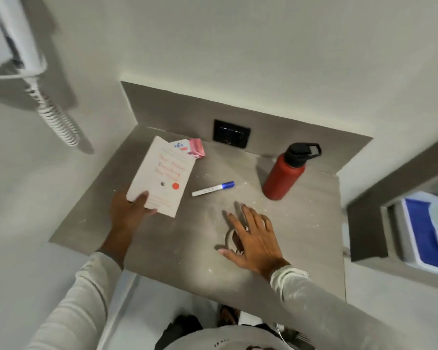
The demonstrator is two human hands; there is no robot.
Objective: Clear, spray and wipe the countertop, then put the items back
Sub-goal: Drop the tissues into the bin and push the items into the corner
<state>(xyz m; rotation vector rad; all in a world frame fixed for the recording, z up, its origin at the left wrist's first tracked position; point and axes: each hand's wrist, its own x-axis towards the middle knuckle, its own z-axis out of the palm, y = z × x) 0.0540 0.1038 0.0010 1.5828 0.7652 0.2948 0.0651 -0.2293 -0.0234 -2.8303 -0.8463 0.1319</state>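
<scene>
A grey countertop [187, 248] speckled with white dust fills the middle of the head view. My left hand [127, 213] grips the near corner of a white book with red lettering [162, 175], which is lifted at a tilt. A pink-and-white packet [191, 147] lies behind the book by the backsplash. A white marker with a blue cap [213, 188] rests mid-counter. A red bottle with a black lid [285, 173] stands upright at the right. My right hand [253, 238] is spread flat over a small ring-shaped object [228, 237], which is mostly hidden.
A black wall socket [232, 133] sits in the backsplash. A white wall phone with a coiled cord [31, 69] hangs at the left. To the right a white tray with a blue cloth [425, 236] lies lower down. Floor and dark shoes show below.
</scene>
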